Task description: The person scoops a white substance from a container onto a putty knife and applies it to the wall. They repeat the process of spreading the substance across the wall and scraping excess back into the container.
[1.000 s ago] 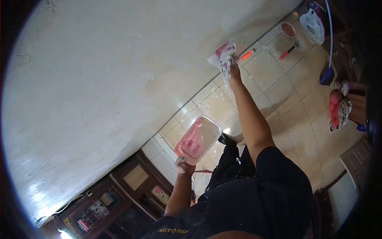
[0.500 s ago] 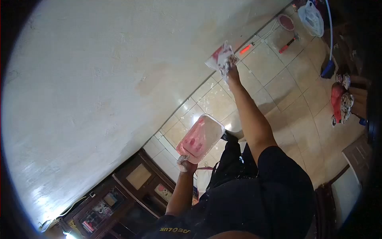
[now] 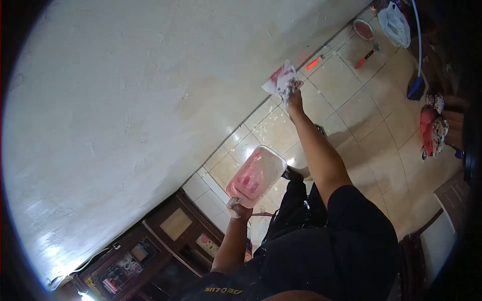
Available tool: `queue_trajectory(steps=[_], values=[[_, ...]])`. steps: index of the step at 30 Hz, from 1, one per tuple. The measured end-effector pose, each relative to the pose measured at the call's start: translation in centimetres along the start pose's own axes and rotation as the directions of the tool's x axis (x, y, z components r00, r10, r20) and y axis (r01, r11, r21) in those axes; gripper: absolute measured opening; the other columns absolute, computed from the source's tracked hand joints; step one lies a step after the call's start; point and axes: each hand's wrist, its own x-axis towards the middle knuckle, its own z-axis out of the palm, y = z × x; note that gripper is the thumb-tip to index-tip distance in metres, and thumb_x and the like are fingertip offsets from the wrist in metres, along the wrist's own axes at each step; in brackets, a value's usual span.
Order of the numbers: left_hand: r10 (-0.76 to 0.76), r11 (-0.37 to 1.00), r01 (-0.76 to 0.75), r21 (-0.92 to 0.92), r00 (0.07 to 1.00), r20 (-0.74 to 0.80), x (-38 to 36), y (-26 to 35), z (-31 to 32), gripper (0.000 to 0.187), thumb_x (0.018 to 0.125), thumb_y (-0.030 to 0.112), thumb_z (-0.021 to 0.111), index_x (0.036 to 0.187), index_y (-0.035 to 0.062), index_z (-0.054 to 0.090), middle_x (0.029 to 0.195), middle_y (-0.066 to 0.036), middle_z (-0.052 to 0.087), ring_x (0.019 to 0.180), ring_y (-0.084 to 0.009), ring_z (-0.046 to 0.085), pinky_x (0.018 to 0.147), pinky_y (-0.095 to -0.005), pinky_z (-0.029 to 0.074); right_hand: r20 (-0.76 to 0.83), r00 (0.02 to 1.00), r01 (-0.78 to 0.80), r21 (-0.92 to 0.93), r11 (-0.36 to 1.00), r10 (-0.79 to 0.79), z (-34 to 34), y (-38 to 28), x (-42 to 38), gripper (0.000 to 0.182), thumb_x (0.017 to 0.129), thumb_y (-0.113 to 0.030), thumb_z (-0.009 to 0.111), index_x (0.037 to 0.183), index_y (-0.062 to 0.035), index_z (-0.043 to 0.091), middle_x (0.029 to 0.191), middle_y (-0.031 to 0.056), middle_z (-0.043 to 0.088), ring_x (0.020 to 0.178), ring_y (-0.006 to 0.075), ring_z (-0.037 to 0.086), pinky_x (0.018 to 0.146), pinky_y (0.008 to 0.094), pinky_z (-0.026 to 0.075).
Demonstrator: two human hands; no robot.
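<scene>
My left hand [image 3: 235,207], crusted with white paste, is closed on the near end of a pink plastic tray [image 3: 268,178]. White paste smears the tray's inside, with pink showing through. My right hand [image 3: 292,96] is stretched far forward, also coated in paste, its fingers wrapped round a wide flat putty scraper [image 3: 279,80]. The scraper's red and white face is streaked with paste, and its edge overlaps the foot of the wall in this view. On the pale wall [image 3: 125,100], damp-looking patches and fine ridges show.
A tool with an orange handle [image 3: 315,62] lies along the wall's foot, near a round reddish sieve-like thing [image 3: 363,29] and a red-handled tool [image 3: 365,59]. White spots mark the tiled floor [image 3: 369,108]. A blue broom [image 3: 416,88] stands right; a dark wooden cabinet [image 3: 175,223] lower left.
The view has shifted slightly. The scraper's face has turned a little more toward me in my right hand, and a dark shoe now shows beside my right forearm. The tray stays in my left hand.
</scene>
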Motion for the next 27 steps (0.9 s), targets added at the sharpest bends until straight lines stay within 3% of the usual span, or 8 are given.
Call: queue_trajectory(steps=[4, 8, 11, 14, 16, 18, 22, 27], values=[[-0.018, 1.0, 0.018, -0.014, 1.0, 0.024, 0.0, 0.7, 0.1, 0.085, 0.074, 0.054, 0.063, 0.141, 0.0148, 0.03, 0.143, -0.007, 0.035, 0.131, -0.0312, 0.034, 0.109, -0.0486, 0.029, 0.062, 0.991, 0.103, 0.181, 0.978, -0.116, 7.7, -7.0, -1.1, 0.04, 0.092, -0.034, 0.056, 0.115, -0.0029, 0.05, 0.094, 0.0049, 0.058, 0.077, 0.0107, 0.057, 0.065, 0.0247, 0.049], [-0.004, 0.991, -0.012, -0.133, 0.993, -0.116, -0.2, -0.1, -0.5, 0.084, 0.069, 0.043, 0.064, 0.14, 0.0128, 0.032, 0.141, -0.009, 0.038, 0.13, -0.0322, 0.036, 0.108, -0.0492, 0.03, 0.068, 0.952, 0.306, -0.266, 0.914, -0.298, 8.8, -1.8, 3.1, 0.028, 0.092, -0.029, 0.057, 0.101, -0.0034, 0.051, 0.085, 0.0055, 0.056, 0.07, 0.0118, 0.055, 0.06, 0.0257, 0.048], [0.03, 0.99, -0.038, -0.137, 0.998, -0.06, -0.3, 1.0, -0.1, 0.081, 0.067, 0.035, 0.061, 0.14, 0.0114, 0.033, 0.14, -0.011, 0.039, 0.13, -0.033, 0.036, 0.108, -0.05, 0.03, -0.016, 0.979, 0.203, -0.084, 0.976, -0.205, 3.7, -0.7, 2.5, 0.027, 0.091, -0.028, 0.057, 0.099, -0.0031, 0.053, 0.088, 0.0102, 0.058, 0.07, 0.015, 0.057, 0.064, 0.0311, 0.049], [0.068, 0.987, -0.078, -0.141, 0.995, -0.076, -0.7, 2.4, 1.1, 0.083, 0.066, 0.035, 0.062, 0.14, 0.0106, 0.032, 0.14, -0.011, 0.039, 0.13, -0.033, 0.036, 0.108, -0.0506, 0.029, -0.077, 0.826, -0.552, -0.309, 0.775, 0.558, -4.0, 1.2, -1.1, 0.03, 0.091, -0.038, 0.05, 0.088, -0.0084, 0.056, 0.072, 0.0042, 0.053, 0.065, 0.0167, 0.054, 0.064, 0.0366, 0.047], [0.161, 0.984, -0.169, -0.053, 0.978, -0.129, -1.1, 2.8, 2.7, 0.081, 0.066, 0.028, 0.062, 0.139, 0.0077, 0.033, 0.14, -0.011, 0.038, 0.13, -0.0331, 0.036, 0.108, -0.0509, 0.029, 0.582, 0.675, -0.71, 0.344, 0.614, 0.455, -4.2, -7.2, -7.7, 0.028, 0.091, -0.04, 0.048, 0.082, -0.014, 0.055, 0.062, -0.0018, 0.041, 0.057, 0.0128, 0.044, 0.056, 0.0295, 0.039], [0.28, 0.95, -0.269, -0.157, 0.959, 0.049, -1.2, 1.3, 2.9, 0.066, 0.079, 0.026, 0.055, 0.138, 0.0066, 0.034, 0.137, -0.01, 0.042, 0.128, -0.0298, 0.039, 0.107, -0.0462, 0.032, 0.77, 0.524, -0.829, 0.363, 0.424, 0.364, -4.8, -13.5, -11.9, 0.025, 0.091, -0.04, 0.048, 0.083, -0.0172, 0.053, 0.062, -0.0038, 0.035, 0.054, 0.0112, 0.033, 0.053, 0.0262, 0.031], [0.386, 0.921, -0.389, 0.026, 0.919, 0.084, -0.4, 2.5, 6.8, 0.063, 0.084, 0.039, 0.056, 0.136, 0.0098, 0.036, 0.136, -0.009, 0.043, 0.125, -0.0298, 0.043, 0.105, -0.0468, 0.035, 0.851, 0.421, -0.852, 0.253, 0.459, 0.313, -4.4, -23.0, -18.0, 0.036, 0.087, -0.053, 0.047, 0.088, -0.017, 0.051, 0.064, -0.0055, 0.033, 0.054, 0.0114, 0.031, 0.054, 0.0269, 0.028], [0.275, 0.948, -0.263, -0.18, 0.96, 0.046, 0.2, 7.1, 12.5, 0.057, 0.084, 0.033, 0.053, 0.135, 0.0106, 0.038, 0.134, -0.008, 0.044, 0.124, -0.0307, 0.045, 0.1, -0.0488, 0.04, 0.834, 0.397, -0.816, 0.129, 0.564, 0.384, -1.7, -27.0, -19.5, 0.043, 0.087, -0.059, 0.045, 0.088, -0.0164, 0.051, 0.066, -0.0033, 0.036, 0.057, 0.0134, 0.037, 0.056, 0.0284, 0.033]])
